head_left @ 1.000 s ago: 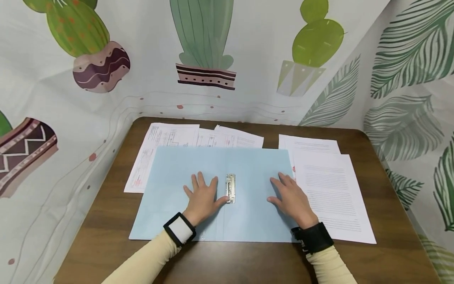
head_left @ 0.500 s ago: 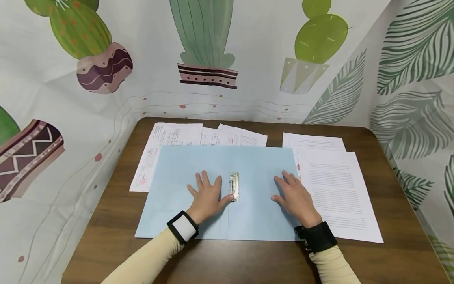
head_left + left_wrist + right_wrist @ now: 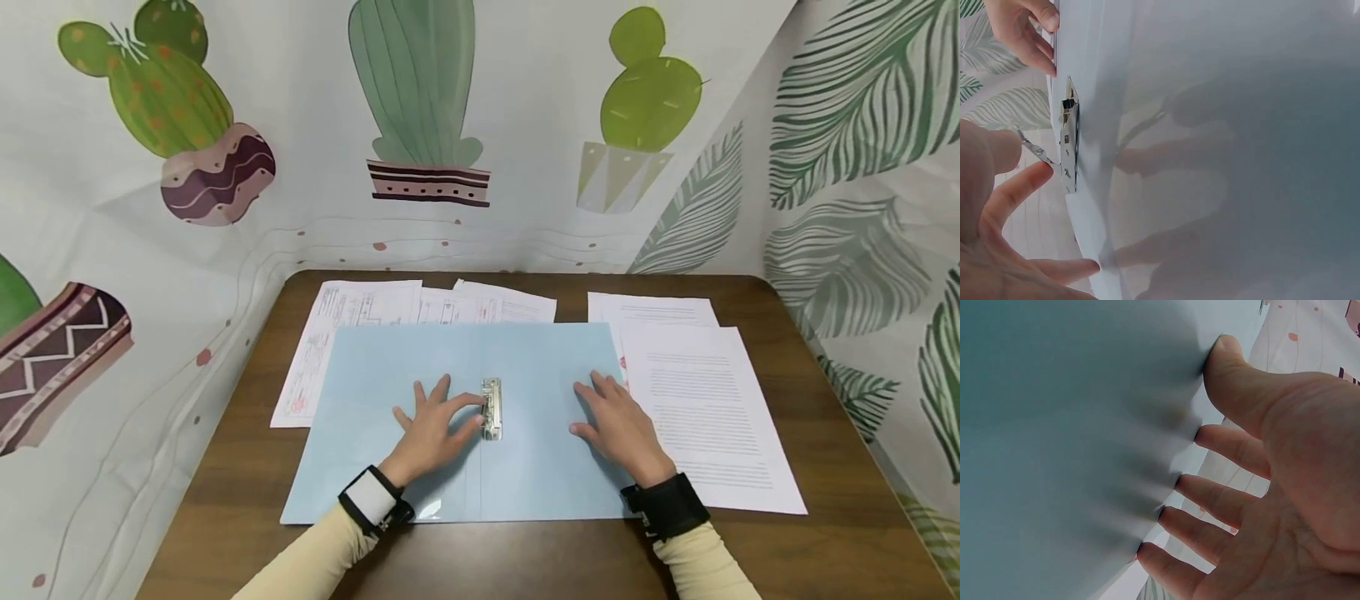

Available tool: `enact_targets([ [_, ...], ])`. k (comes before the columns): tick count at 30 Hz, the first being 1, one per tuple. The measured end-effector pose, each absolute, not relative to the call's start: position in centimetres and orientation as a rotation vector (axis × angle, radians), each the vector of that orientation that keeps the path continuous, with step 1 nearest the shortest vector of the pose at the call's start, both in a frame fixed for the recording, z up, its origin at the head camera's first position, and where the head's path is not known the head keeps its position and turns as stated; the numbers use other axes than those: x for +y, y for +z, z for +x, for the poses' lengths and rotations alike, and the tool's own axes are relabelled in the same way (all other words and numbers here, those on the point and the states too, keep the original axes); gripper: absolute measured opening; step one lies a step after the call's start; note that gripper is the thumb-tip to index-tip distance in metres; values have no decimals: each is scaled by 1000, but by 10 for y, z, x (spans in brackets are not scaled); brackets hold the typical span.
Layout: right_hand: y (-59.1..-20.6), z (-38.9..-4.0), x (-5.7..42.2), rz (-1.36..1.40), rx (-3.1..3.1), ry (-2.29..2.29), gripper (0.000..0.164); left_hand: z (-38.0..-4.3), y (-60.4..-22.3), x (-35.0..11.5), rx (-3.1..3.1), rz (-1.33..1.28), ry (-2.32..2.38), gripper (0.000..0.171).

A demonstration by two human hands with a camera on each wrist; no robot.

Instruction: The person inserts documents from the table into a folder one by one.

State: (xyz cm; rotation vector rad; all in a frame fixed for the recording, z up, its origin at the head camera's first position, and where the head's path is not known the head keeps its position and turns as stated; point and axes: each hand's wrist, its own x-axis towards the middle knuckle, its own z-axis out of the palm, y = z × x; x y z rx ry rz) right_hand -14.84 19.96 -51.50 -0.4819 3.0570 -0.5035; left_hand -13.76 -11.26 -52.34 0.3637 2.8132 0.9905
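A light blue folder (image 3: 547, 467) lies spread flat, with a metal clip (image 3: 491, 409) fixed just right of its spine. My left hand (image 3: 426, 433) pinches the clip's lever (image 3: 1036, 150) between thumb and index finger. In the left wrist view that lever stands tilted up from the clip's base, while another finger touches the folder's surface. On the folder's right cover rests my right hand (image 3: 618, 425), fingertips and thumb pressed lightly against it and fingers spread, as the right wrist view also shows.
Several printed sheets (image 3: 300, 375) stick out from behind the folder at the back left. More printed pages (image 3: 697, 408) lie along its right side, partly under its edge. The brown wooden table (image 3: 217, 500) reaches a wall hung with cactus-patterned cloth (image 3: 315, 167).
My left index finger has moved from spread out to the clip, meeting the thumb at its lever. The right hand keeps its place on the folder. The head view has shifted slightly.
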Motion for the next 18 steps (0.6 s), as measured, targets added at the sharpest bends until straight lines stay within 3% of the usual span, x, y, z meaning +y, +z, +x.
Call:
enact_targets([
  [11, -521, -144, 198, -476, 3048, -531, 65, -141, -510, -113, 2863, 449, 857, 35],
  [18, -520, -147, 198, -477, 3040, -507, 66, -162, -503, -109, 2960, 690, 1090, 15],
])
